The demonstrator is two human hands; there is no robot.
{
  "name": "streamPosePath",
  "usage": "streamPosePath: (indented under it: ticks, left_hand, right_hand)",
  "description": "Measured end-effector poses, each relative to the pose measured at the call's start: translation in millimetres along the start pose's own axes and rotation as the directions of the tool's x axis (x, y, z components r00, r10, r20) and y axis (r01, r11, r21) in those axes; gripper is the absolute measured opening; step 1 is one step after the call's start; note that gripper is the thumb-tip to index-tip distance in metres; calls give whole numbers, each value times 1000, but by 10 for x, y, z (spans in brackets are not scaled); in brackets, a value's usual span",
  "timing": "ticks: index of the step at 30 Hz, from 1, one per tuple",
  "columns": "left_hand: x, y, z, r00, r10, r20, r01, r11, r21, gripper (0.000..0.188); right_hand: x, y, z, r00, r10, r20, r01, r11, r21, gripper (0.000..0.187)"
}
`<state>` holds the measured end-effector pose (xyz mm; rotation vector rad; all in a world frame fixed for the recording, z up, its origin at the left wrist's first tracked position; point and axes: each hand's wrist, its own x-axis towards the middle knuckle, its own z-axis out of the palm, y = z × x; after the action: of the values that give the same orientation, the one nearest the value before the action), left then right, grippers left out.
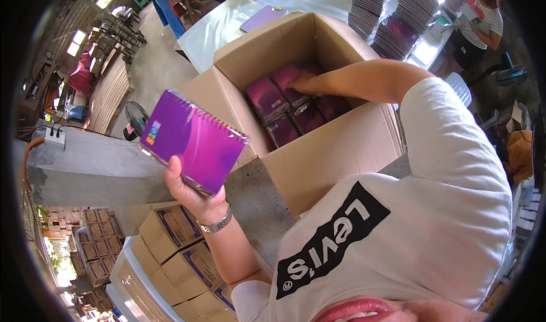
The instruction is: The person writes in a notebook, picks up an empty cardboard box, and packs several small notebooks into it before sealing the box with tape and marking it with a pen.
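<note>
My left hand [196, 194] is closed on the lower edge of a purple spiral notebook [196, 137], raised to the left of an open cardboard box [333, 171]. The notebook's cover is glossy, and its coil runs along the upper right edge. Inside the box lie several purple notebook packs [266, 99] side by side, with shiny wrapping. My right arm reaches over the box's right side, and my right hand [304, 84] is down among the packs, touching or very near one at the back. Its fingers are partly hidden in shade, so their grip is unclear.
Behind the box, a pale table [219, 34] bears a lilac notebook [263, 17] and tall stacks of spiral notebooks [409, 15]. Closed cartons [176, 225] are piled at lower left. Another person [478, 26] is at far right. A fan [135, 116] stands beyond my left hand.
</note>
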<state>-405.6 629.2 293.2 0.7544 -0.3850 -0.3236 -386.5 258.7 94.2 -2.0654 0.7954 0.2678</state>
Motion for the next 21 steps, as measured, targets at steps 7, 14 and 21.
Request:
streamPosePath:
  ticks: [7,14,21]
  left_hand:
    - [495,-486,454,975,-172,138,168,985,45,42]
    - [1068,-1239,628,927,-373,38,201,580,790,83]
    - [1528,-2211,691,761,-525,381,-448,-1,894,69]
  right_hand:
    - [-526,-795,-690,800,-431,417,265,878,398,92]
    - [-1714,-1236,-1156,772,-601,-208,530,789,-312,79]
    - [-909,-473,-1324,242,-856,-457,201,505,-839,57]
